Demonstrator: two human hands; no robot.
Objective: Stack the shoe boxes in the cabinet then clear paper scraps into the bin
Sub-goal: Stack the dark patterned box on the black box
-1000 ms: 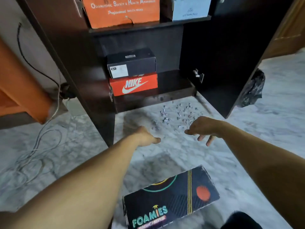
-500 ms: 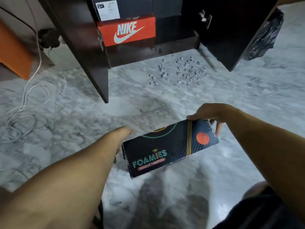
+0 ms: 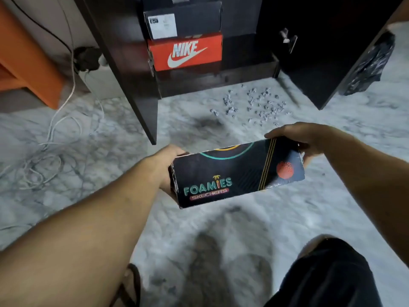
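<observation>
the foamies box (image 3: 238, 171) is off the floor (image 3: 110, 134), in front of the open cabinet (image 3: 130, 69) and held end to end between both hands. the left hand (image 3: 168, 165) cups the box's near-left end, and its fingers are hidden behind that end, so how far they wrap cannot be told. the right hand (image 3: 298, 138) grips the far-right end, thumb along the top edge and fingers (image 3: 308, 159) curled under the corner.

inside the cabinet, the black box (image 3: 183, 21) sits on the nike box (image 3: 186, 52), pushed to the cabinet's left side.

the main risk, as i judge it, is the hold: it is an end-squeeze on a long cardboard box, so the lid could slip or the box could sag and drop if the pressure eases. the stack in the cabinet is already two high, and a third box set off-centre could tip or push the black box back. the cabinet's left door panel (image 3: 141, 111) stands close to the lift path and could catch a corner.

the paper scraps (image 3: 256, 105) lie on the floor just in front of the cabinet's base; a foot or a dropped box could scatter them. a black bag (image 3: 369, 65) hangs beyond the cabinet's right door.
</observation>
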